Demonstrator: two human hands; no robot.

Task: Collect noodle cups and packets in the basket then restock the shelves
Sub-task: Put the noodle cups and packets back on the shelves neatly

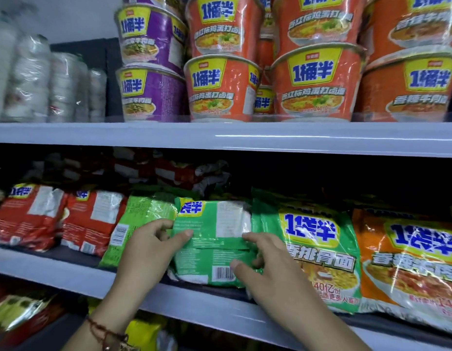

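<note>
Noodle cups (221, 87) on upper shelf (219, 136), packets (318, 252) on shelf below.

A green noodle packet (212, 239) stands on the middle shelf (68, 269) with its back side facing out, showing a barcode and small print. It leans back a little. More green, red and orange packets sit beside it. Purple and orange noodle cups (222, 87) are stacked on the shelf above.

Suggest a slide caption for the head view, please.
Both hands, left hand and right hand, grip a green noodle packet on the middle shelf.
</note>
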